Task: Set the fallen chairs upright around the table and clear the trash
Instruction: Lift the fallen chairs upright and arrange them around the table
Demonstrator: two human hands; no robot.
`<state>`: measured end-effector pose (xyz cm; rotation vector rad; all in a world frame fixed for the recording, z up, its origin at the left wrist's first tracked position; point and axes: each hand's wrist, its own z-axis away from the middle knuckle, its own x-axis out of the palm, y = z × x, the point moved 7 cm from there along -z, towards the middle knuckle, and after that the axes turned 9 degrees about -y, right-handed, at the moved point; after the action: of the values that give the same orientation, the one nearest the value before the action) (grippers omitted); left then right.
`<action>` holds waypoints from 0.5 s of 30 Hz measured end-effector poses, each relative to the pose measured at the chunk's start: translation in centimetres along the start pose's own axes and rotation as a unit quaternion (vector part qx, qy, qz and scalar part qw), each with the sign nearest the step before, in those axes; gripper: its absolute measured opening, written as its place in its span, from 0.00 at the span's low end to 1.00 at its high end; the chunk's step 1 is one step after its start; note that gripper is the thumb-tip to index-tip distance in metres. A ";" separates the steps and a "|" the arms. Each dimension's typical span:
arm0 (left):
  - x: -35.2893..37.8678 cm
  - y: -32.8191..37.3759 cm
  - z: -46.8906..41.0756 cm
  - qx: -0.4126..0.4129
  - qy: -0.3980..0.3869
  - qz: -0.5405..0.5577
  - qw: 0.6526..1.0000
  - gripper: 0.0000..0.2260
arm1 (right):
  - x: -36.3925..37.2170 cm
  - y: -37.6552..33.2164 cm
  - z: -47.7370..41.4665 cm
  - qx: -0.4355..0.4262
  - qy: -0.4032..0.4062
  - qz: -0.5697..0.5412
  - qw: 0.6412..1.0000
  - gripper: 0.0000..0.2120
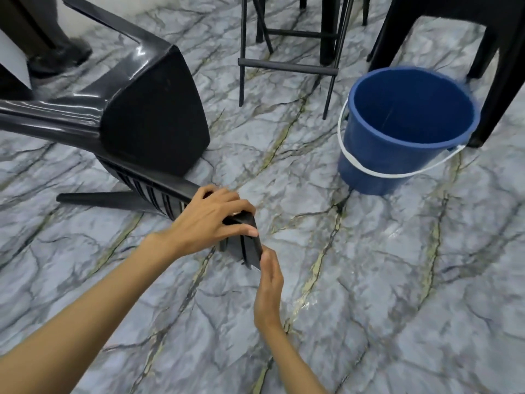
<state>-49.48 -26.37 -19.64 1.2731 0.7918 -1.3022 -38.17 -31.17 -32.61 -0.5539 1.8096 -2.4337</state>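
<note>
A black plastic chair (150, 109) lies tipped on its side on the marble-patterned floor, its legs pointing left and its slatted backrest low toward me. My left hand (210, 220) is curled over the top edge of the backrest, fingers wrapped round it. My right hand (268, 288) presses against the same edge from below, thumb and fingers touching the plastic. An empty blue bucket (406, 129) with a white handle stands upright to the right of the chair. No trash shows in view.
A black metal table frame (287, 64) with crossbars stands at the top middle. An upright black chair (488, 52) stands at the top right, one leg beside the bucket. A person's dark shoe (59, 56) is at the top left.
</note>
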 end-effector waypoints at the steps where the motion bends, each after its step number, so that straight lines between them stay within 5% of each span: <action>1: -1.4 0.1 0.4 -0.002 0.001 0.016 1.000 0.31 | 0.5 -1.2 0.3 -0.009 0.013 0.019 1.000 0.21; 9: -22.0 -0.4 2.6 -0.005 0.100 0.205 0.974 0.12 | 5.8 -22.9 0.6 -0.133 0.060 0.139 0.979 0.26; 15: -38.3 -3.1 6.8 -0.039 0.172 0.318 0.932 0.09 | 14.6 -41.6 0.2 -0.254 0.074 0.336 0.904 0.28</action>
<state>-60.61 -23.00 17.64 1.5468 0.5821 -0.5295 -44.87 -22.23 10.01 0.2388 2.2133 -1.5844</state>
